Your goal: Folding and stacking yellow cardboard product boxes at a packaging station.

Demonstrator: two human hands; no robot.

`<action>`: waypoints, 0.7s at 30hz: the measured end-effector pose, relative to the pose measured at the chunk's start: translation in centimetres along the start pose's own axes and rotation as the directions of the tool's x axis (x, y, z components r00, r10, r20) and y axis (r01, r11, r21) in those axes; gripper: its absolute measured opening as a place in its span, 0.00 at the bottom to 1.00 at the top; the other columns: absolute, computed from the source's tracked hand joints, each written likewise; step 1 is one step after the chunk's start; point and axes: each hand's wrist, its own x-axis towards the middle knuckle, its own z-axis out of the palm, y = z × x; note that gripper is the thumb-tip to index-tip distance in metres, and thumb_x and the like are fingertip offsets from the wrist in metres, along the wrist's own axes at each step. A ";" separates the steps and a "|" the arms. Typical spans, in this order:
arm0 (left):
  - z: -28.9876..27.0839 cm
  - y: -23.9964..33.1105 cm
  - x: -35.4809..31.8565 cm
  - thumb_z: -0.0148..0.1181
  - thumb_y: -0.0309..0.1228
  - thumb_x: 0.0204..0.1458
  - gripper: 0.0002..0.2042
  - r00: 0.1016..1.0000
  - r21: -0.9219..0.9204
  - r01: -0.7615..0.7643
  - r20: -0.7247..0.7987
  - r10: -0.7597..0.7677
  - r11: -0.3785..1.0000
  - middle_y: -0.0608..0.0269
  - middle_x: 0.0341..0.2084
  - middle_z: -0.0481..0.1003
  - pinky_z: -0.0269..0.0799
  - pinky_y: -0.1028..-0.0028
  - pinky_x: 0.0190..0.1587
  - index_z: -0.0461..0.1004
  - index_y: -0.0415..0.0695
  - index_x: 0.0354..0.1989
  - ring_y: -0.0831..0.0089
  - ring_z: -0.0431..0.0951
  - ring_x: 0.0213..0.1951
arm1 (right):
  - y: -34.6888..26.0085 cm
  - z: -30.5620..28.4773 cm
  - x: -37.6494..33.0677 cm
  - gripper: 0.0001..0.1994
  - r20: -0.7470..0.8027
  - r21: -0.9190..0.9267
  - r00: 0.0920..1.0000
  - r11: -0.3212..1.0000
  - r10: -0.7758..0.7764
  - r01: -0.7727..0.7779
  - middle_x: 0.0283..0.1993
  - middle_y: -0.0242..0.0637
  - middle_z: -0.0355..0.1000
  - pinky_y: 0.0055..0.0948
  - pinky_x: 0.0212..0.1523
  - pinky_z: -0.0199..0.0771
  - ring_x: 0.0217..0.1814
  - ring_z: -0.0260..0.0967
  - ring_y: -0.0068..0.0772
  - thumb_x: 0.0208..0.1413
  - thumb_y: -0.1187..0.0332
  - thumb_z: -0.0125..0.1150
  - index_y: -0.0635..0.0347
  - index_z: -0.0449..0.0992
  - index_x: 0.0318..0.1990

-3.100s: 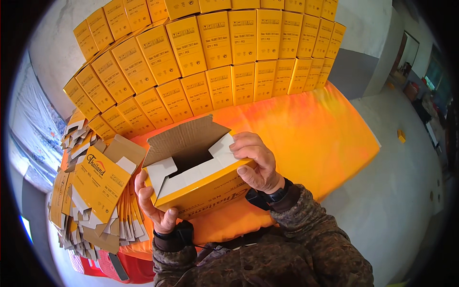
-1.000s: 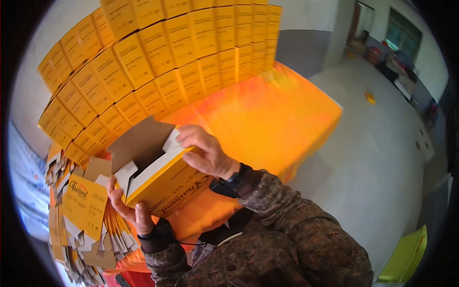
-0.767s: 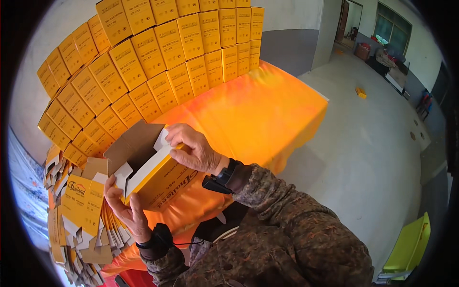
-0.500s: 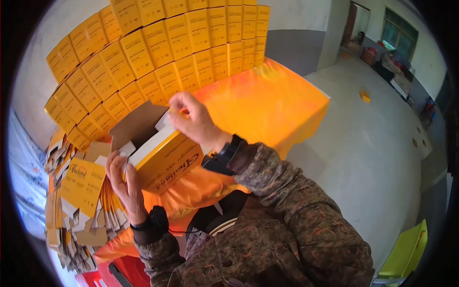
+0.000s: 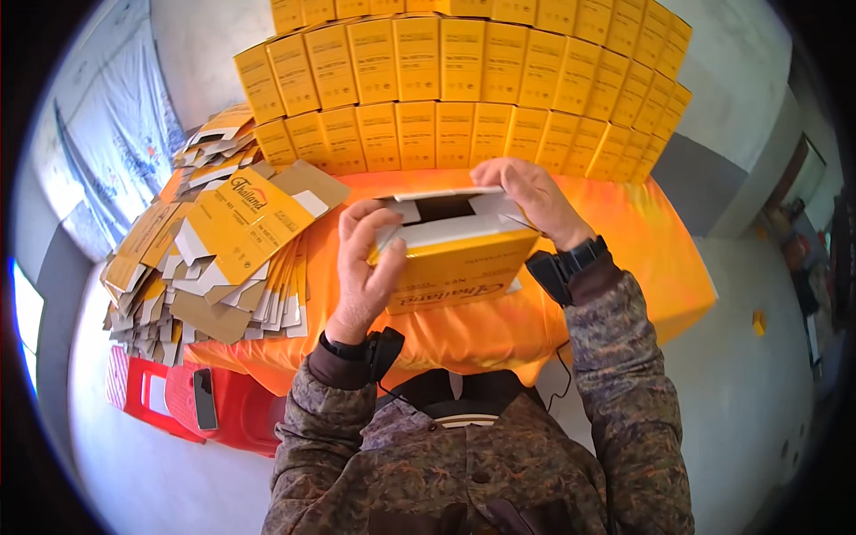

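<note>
A yellow cardboard box [image 5: 459, 272] with dark printing stands upright on the orange-covered table in front of me. Its top is partly open: pale flaps surround a dark gap, and the contents cannot be made out. My left hand [image 5: 361, 263] grips the left end of the top, thumb at the near side and fingers bent over the flap. At the far right corner, my right hand [image 5: 535, 201] holds the rear edge of the top with bent fingers. Both wrists carry black bands with a small black device.
Behind the box rises a wall of stacked yellow boxes [image 5: 419, 62]. Flattened cartons [image 5: 241, 232] lie heaped on the table's left. The orange cloth [image 5: 660, 259] drapes over the table edge. Below left, a black phone [image 5: 205, 399] rests on a red stool [image 5: 250, 410].
The view has turned left, and the box now sits squarer to me. Its tall brown flap no longer stands up, and the opening looks narrower. Both hands stay at the box top.
</note>
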 end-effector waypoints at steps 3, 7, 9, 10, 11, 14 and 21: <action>-0.6 1.0 0.4 0.55 0.26 0.44 0.12 0.998 0.040 0.019 0.055 -0.021 0.999 0.51 0.43 0.64 0.61 0.67 0.52 0.70 0.37 0.39 0.60 0.64 0.47 | 0.0 -0.2 -0.2 0.20 0.090 0.015 0.996 1.000 -0.007 0.006 0.44 0.32 0.69 0.23 0.50 0.64 0.48 0.63 0.22 0.60 0.53 0.52 0.62 0.71 0.48; -1.1 1.8 0.6 0.55 0.26 0.42 0.16 0.995 0.126 0.027 0.096 -0.039 0.992 0.51 0.40 0.63 0.63 0.67 0.50 0.70 0.37 0.42 0.58 0.64 0.45 | -2.4 0.3 -0.8 0.21 0.172 -0.073 0.985 0.997 0.004 0.008 0.45 0.33 0.69 0.26 0.52 0.63 0.49 0.64 0.24 0.60 0.52 0.53 0.63 0.71 0.47; -1.3 2.4 0.6 0.55 0.26 0.41 0.17 0.994 0.163 0.028 0.099 -0.044 0.986 0.51 0.39 0.63 0.63 0.67 0.49 0.70 0.36 0.43 0.58 0.64 0.44 | -3.3 0.8 -0.8 0.23 0.196 -0.131 0.980 0.991 0.018 0.008 0.46 0.33 0.69 0.26 0.53 0.62 0.49 0.64 0.25 0.59 0.51 0.52 0.64 0.71 0.47; -1.4 2.7 0.8 0.55 0.26 0.41 0.17 0.992 0.182 0.018 0.119 -0.040 0.983 0.50 0.39 0.63 0.64 0.67 0.49 0.70 0.36 0.43 0.57 0.64 0.43 | -3.5 0.9 -0.9 0.24 0.202 -0.163 0.979 0.987 0.025 0.008 0.47 0.34 0.69 0.26 0.53 0.62 0.49 0.64 0.25 0.59 0.50 0.52 0.65 0.71 0.48; -1.4 3.0 1.0 0.55 0.26 0.41 0.18 0.990 0.201 0.008 0.139 -0.037 0.980 0.50 0.39 0.63 0.64 0.67 0.48 0.70 0.36 0.43 0.57 0.64 0.43 | -3.4 0.9 -1.0 0.24 0.201 -0.163 0.979 0.987 0.024 0.009 0.47 0.34 0.69 0.26 0.53 0.62 0.49 0.64 0.25 0.59 0.50 0.52 0.65 0.71 0.48; -1.7 3.6 1.1 0.54 0.26 0.40 0.18 0.979 0.235 0.000 0.200 -0.048 0.972 0.50 0.39 0.62 0.63 0.66 0.49 0.71 0.37 0.43 0.56 0.64 0.43 | -3.2 0.8 -1.4 0.26 0.132 -0.063 0.977 0.982 -0.167 0.176 0.47 0.34 0.70 0.26 0.53 0.62 0.50 0.64 0.25 0.59 0.48 0.51 0.65 0.70 0.50; -1.4 4.3 0.8 0.54 0.26 0.41 0.15 0.951 0.572 -0.256 0.294 0.096 0.780 0.48 0.39 0.64 0.60 0.59 0.52 0.76 0.41 0.40 0.52 0.64 0.45 | -4.3 0.2 -0.9 0.25 0.257 -0.095 0.963 0.994 0.075 -0.052 0.47 0.36 0.71 0.25 0.51 0.64 0.49 0.66 0.26 0.58 0.51 0.53 0.63 0.69 0.53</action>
